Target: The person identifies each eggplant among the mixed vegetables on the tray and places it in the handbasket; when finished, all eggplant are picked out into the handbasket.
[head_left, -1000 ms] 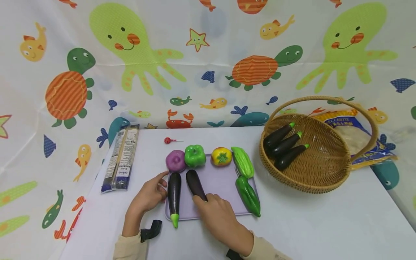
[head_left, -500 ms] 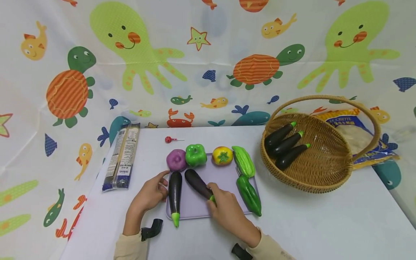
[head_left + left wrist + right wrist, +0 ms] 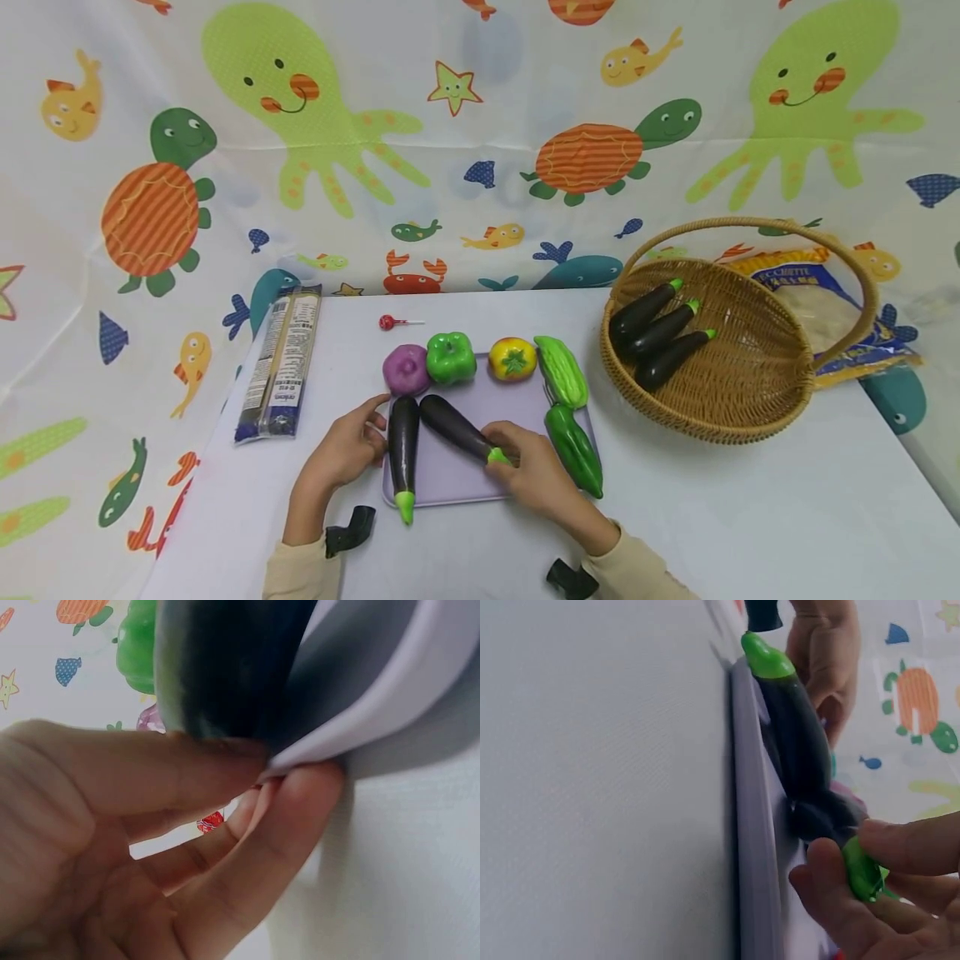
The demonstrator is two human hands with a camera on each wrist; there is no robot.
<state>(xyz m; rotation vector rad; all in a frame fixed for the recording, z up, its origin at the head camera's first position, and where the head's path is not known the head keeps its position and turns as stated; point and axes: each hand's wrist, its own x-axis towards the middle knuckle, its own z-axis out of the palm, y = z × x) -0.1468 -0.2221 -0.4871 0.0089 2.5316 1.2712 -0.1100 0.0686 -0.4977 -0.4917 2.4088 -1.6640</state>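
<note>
My left hand [image 3: 348, 448] is at the left edge of a lilac tray [image 3: 517, 408]; in the left wrist view its thumb and fingers pinch the tray's rim [image 3: 382, 697]. Just inside that edge lies a dark eggplant [image 3: 403, 442], its green end overhanging the front rim. With thumb and fingers, my right hand [image 3: 538, 473] pinches the green end of a second eggplant [image 3: 453, 427], which slants across the tray with its dark end close by the first. The right wrist view shows this green stem end [image 3: 861, 868] between the fingertips.
Along the tray are a purple onion-like vegetable [image 3: 406, 370], green bell pepper [image 3: 451, 358], yellow-red fruit [image 3: 513, 360], bumpy light-green gourd [image 3: 561, 372] and long green pepper [image 3: 573, 451]. A wicker basket [image 3: 757, 358] with 3 eggplants stands right. Packets [image 3: 279, 362] and a lollipop [image 3: 390, 322] lie around.
My right hand has moved right with the second eggplant's green end, turning it from steep to a clear slant, its dark end shifting left towards the first eggplant. The left hand stays put.
</note>
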